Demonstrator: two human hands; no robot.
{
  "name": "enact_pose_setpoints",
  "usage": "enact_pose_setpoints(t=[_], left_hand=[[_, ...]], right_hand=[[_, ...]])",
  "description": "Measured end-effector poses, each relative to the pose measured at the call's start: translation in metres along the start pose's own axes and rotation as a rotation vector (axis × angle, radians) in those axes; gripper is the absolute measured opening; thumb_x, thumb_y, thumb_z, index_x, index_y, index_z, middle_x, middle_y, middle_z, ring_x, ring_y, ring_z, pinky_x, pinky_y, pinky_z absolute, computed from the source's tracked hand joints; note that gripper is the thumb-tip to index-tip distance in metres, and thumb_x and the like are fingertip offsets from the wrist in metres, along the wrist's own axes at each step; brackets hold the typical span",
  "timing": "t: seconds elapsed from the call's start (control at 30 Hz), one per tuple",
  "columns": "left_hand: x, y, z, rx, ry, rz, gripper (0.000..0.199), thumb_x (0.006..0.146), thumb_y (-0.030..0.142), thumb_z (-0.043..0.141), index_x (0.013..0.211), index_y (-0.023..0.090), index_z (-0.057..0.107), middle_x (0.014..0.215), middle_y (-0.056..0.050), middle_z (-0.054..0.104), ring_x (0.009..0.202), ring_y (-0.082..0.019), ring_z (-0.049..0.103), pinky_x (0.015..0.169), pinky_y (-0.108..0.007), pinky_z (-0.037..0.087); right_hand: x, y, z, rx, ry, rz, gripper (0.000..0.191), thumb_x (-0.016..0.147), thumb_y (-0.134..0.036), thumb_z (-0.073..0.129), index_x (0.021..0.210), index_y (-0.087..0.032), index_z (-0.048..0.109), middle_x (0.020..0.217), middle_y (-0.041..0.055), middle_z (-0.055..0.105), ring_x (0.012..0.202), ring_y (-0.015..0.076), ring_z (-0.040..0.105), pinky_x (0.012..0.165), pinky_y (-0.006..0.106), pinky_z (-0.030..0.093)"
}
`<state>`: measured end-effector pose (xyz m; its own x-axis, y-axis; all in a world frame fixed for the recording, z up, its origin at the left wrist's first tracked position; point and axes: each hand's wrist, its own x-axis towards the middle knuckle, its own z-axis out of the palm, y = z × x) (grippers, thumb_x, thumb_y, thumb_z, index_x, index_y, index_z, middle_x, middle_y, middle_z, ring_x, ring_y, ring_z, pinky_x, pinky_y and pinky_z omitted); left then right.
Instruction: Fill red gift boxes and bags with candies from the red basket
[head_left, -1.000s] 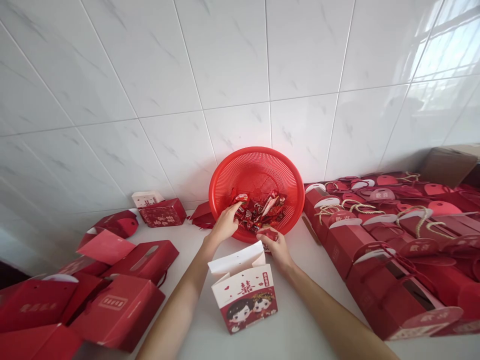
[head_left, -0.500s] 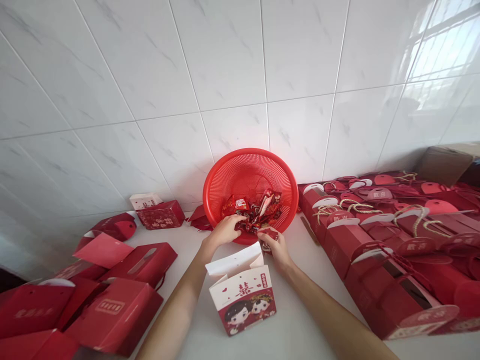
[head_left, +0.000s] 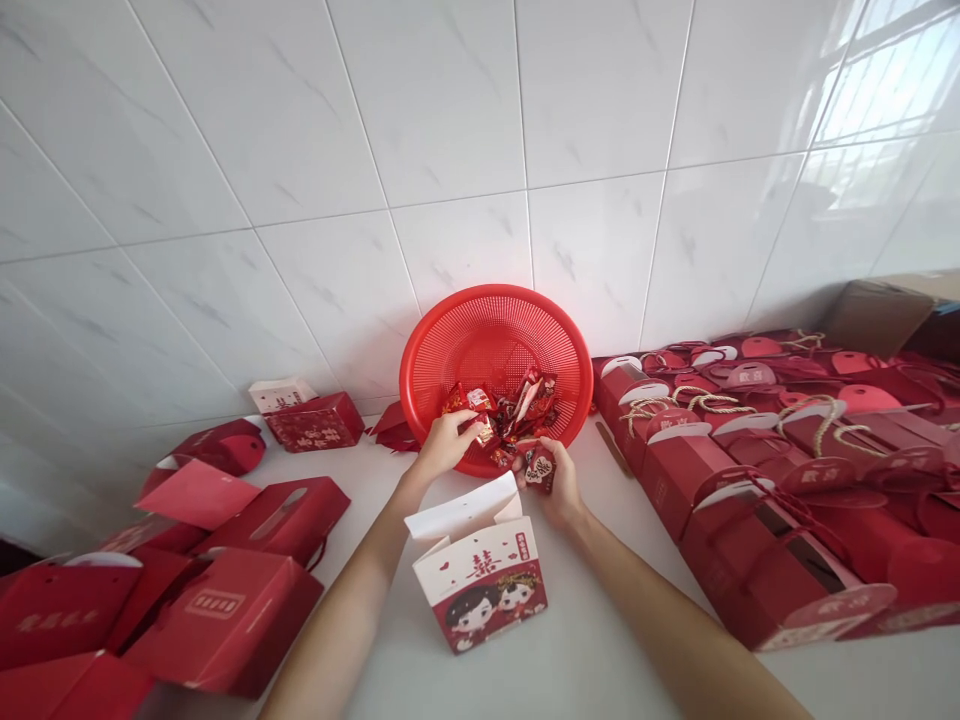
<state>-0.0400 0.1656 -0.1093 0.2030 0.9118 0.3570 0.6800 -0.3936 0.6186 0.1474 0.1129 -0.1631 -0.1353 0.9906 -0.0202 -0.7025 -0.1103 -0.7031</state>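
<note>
A red plastic basket [head_left: 495, 310] leans back against the tiled wall, with red-wrapped candies [head_left: 525, 405] in its lower part. My left hand [head_left: 448, 442] is at the basket's front rim, its fingers pinching a small red and gold packet [head_left: 482, 430]. My right hand [head_left: 559, 482] holds a dark red packet with white print [head_left: 538, 468] just in front of the rim. Between my forearms a white and red box [head_left: 480, 580] with two cartoon figures stands upright, its top flaps open.
Red gift boxes [head_left: 225, 620] lie loosely on the left. Rows of red boxes with rope handles [head_left: 750, 540] fill the right side. A cardboard box [head_left: 874, 315] is at the back right, against the tiled wall [head_left: 465, 110].
My left hand has closed on a small packet among the candies. The packet in my right hand has turned and shows more of its printed face. The view has shifted slightly.
</note>
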Motion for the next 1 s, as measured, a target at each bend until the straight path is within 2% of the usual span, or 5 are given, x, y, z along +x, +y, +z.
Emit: enact_pose_setpoints(t=[0.33,0.6,0.73,0.83,1.0], left_hand=[[-0.004,0.004,0.002,0.193,0.072,0.013,0.028,0.09,0.025,0.058,0.112,0.02,0.075,0.111,-0.007,0.079,0.101,-0.026,0.074,0.093,-0.037,0.057],[-0.011,0.005,0.009,0.311,0.193,0.261,0.028,0.088,0.012,0.056,0.107,0.02,0.075,0.106,-0.009,0.074,0.1,-0.024,0.069,0.092,-0.038,0.057],[-0.015,0.016,0.017,0.313,0.003,0.379,0.029,0.086,0.007,0.054,0.093,0.022,0.078,0.097,-0.006,0.074,0.097,-0.022,0.066,0.094,-0.039,0.054],[-0.019,0.022,0.021,0.298,-0.151,0.348,0.028,0.086,0.012,0.059,0.102,0.023,0.078,0.102,-0.006,0.074,0.099,-0.022,0.065,0.095,-0.038,0.054],[-0.029,0.012,0.028,0.397,-0.183,0.256,0.037,0.084,0.03,0.071,0.12,0.029,0.074,0.125,-0.008,0.064,0.117,-0.027,0.058,0.106,-0.041,0.047]], right_hand=[[0.001,-0.001,-0.001,0.016,-0.002,-0.012,0.029,0.066,-0.044,0.064,0.076,-0.017,0.068,0.055,0.0039,0.067,0.039,0.0151,0.053,0.042,0.026,0.037],[-0.001,0.001,0.003,-0.011,0.019,-0.037,0.022,0.055,-0.03,0.062,0.073,-0.017,0.065,0.051,0.0015,0.065,0.036,0.0143,0.051,0.038,0.024,0.035],[-0.001,0.0,0.003,-0.004,0.058,-0.068,0.023,0.055,-0.032,0.062,0.073,-0.018,0.064,0.049,0.0005,0.063,0.035,0.0147,0.051,0.037,0.024,0.035],[-0.002,0.0,0.003,0.002,0.098,-0.106,0.022,0.055,-0.032,0.062,0.073,-0.018,0.063,0.048,-0.001,0.062,0.034,0.0145,0.051,0.037,0.024,0.035],[-0.001,0.0,0.002,0.005,0.146,-0.148,0.02,0.058,-0.032,0.06,0.073,-0.019,0.062,0.048,-0.0009,0.062,0.035,0.0158,0.052,0.038,0.025,0.036]])
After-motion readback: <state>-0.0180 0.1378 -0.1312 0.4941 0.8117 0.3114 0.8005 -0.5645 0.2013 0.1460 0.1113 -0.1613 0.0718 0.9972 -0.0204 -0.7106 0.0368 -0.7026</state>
